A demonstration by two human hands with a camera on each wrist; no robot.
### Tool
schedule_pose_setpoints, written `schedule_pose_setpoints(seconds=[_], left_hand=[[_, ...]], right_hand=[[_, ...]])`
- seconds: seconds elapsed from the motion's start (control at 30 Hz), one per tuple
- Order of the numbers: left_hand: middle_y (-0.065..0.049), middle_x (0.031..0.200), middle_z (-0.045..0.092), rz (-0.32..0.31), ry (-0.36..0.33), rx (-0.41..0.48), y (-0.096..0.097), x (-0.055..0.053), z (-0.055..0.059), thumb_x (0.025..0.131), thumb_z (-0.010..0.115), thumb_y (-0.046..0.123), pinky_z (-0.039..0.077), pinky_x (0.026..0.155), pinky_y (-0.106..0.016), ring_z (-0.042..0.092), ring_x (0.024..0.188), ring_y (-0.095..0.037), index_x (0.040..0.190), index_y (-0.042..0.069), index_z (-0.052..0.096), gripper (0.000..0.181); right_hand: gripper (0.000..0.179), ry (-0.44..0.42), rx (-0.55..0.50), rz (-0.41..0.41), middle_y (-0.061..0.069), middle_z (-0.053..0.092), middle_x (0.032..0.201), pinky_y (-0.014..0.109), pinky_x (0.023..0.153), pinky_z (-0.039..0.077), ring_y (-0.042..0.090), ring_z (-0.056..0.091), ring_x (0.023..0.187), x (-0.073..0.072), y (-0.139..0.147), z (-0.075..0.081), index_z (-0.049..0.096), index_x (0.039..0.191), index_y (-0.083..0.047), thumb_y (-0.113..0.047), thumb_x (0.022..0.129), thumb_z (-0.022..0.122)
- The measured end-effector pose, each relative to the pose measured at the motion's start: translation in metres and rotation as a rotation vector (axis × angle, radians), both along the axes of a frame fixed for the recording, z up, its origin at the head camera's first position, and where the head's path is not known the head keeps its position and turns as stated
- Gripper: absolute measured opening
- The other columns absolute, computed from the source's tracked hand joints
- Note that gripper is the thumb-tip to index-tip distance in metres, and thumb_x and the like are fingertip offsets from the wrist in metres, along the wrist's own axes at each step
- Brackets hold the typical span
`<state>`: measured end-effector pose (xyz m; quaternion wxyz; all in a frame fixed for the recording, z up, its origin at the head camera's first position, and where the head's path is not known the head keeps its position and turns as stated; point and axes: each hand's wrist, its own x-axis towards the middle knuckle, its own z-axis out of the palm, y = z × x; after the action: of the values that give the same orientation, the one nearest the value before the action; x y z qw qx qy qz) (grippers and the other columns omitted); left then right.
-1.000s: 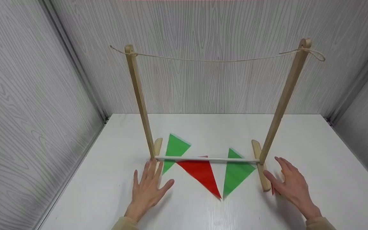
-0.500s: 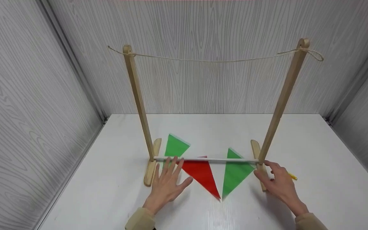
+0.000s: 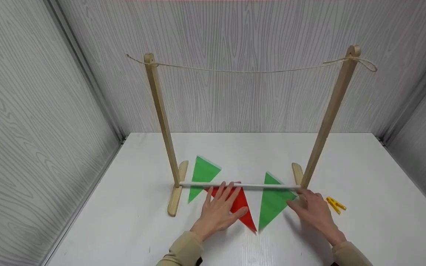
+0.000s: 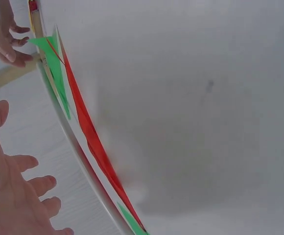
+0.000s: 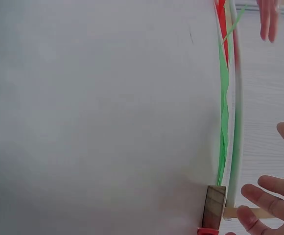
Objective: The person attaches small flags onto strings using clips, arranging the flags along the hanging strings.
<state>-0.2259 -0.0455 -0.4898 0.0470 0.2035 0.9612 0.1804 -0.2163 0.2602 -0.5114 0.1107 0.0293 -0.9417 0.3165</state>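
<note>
On my head feed, the red flag (image 3: 239,201) lies on the table (image 3: 124,221), partly hidden by the left hand (image 3: 218,212) — fingers spread wide, holding nothing. The right hand (image 3: 315,212), loosely bent and equally empty, is near a green flag (image 3: 273,203) — beyond, I see a yellow clip (image 3: 331,201).

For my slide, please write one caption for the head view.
Left hand over a red flag, right hand by a wooden post, with green flags and a yellow clothespin on the table.
</note>
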Motion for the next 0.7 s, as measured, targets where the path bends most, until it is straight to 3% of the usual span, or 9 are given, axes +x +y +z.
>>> schedule_pose_setpoints(seconds=[0.17, 0.3, 0.53, 0.7], left_hand=[[-0.001, 0.169, 0.025, -0.069, 0.024, -0.03, 0.014, -0.005, -0.001, 0.098, 0.043, 0.061, 0.01, 0.127, -0.057, 0.017, 0.158, -0.027, 0.159, 0.021, 0.032, 0.073], [-0.001, 0.168, 0.028, -0.131, 0.046, -0.054, 0.024, -0.008, -0.005, 0.1, 0.043, 0.057, 0.012, 0.128, -0.055, 0.018, 0.158, -0.026, 0.159, 0.022, 0.033, 0.069], [0.0, 0.165, 0.034, -0.222, 0.096, -0.065, 0.044, -0.014, -0.007, 0.104, 0.041, 0.046, 0.019, 0.127, -0.053, 0.025, 0.156, -0.024, 0.156, 0.02, 0.037, 0.058], [0.0, 0.162, 0.04, -0.252, 0.123, -0.11, 0.056, -0.015, -0.006, 0.105, 0.045, 0.038, 0.023, 0.126, -0.05, 0.03, 0.154, -0.023, 0.153, 0.018, 0.044, 0.052]], right_hand=[[0.052, -0.069, -0.004, 0.008, 0.02, 0.069, 0.125, 0.047, 0.084, 0.048, 0.039, 0.059, 0.108, -0.001, -0.004, 0.002, 0.064, 0.129, -0.003, -0.04, 0.092, 0.069], [0.052, -0.104, -0.009, 0.007, 0.021, 0.068, 0.126, 0.041, 0.081, 0.044, 0.036, 0.058, 0.107, -0.002, -0.005, 0.002, 0.064, 0.131, -0.004, -0.038, 0.092, 0.068], [0.047, -0.115, 0.029, -0.007, 0.021, 0.068, 0.124, 0.038, 0.077, 0.043, 0.032, 0.057, 0.103, -0.004, -0.007, 0.002, 0.064, 0.13, -0.004, -0.029, 0.091, 0.07], [0.046, -0.118, 0.039, -0.012, 0.021, 0.068, 0.123, 0.037, 0.076, 0.042, 0.032, 0.057, 0.101, -0.005, -0.007, 0.001, 0.064, 0.131, -0.004, -0.027, 0.091, 0.07]])
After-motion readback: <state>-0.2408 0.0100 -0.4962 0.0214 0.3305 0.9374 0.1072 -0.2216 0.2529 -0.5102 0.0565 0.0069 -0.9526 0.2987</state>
